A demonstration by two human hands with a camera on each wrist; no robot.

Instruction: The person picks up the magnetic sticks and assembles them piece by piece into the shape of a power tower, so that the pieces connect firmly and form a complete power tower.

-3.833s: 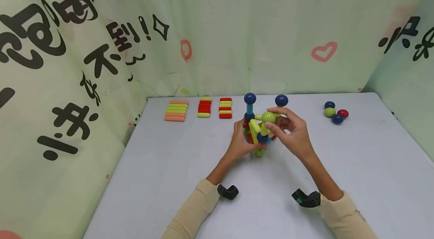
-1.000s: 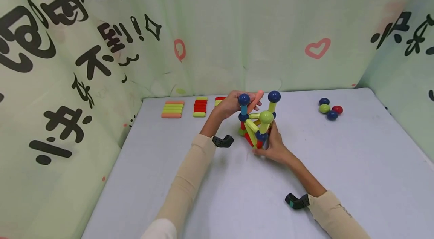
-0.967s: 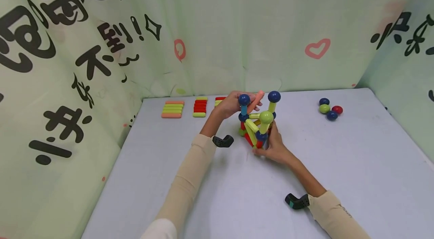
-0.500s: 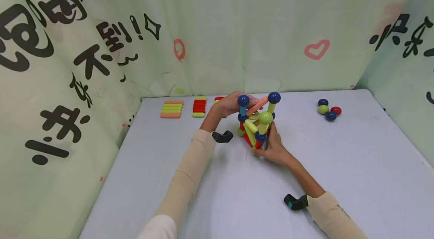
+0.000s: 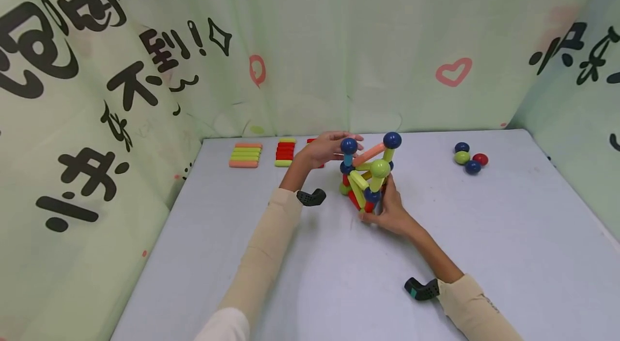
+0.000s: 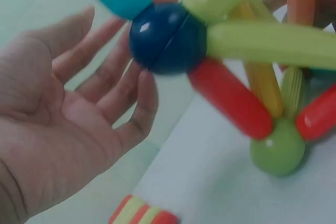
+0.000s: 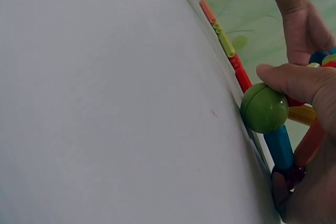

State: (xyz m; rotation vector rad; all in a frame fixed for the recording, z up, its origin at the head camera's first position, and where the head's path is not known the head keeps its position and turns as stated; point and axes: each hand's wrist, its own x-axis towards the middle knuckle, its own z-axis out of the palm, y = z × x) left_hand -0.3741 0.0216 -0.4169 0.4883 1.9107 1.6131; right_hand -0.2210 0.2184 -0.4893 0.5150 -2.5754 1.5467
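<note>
A magnetic stick-and-ball model (image 5: 359, 182) of blue and green balls with coloured sticks stands at the table's back middle. My right hand (image 5: 394, 213) grips its lower right side; in the right wrist view the thumb lies at a green ball (image 7: 264, 107). An orange stick (image 5: 369, 154) slants from the model's left up to the top right blue ball (image 5: 392, 140). My left hand (image 5: 323, 150) is by the upper left blue ball (image 5: 349, 146), palm and fingers spread loosely, holding nothing. In the left wrist view its fingertips reach behind a blue ball (image 6: 168, 38) that partly hides them.
Rows of sticks lie along the back edge: an orange and green row (image 5: 245, 155), a red and green row (image 5: 285, 152), and another (image 6: 144, 212) partly behind my left hand. Several loose balls (image 5: 462, 157) lie at the right. A printed curtain (image 5: 310, 61) hangs behind the white table (image 5: 349, 287).
My left hand brought the orange stick to the model, tilted it against the top right blue ball, then let go and drew back left. My right hand, earlier at the top green ball, now grips below.
</note>
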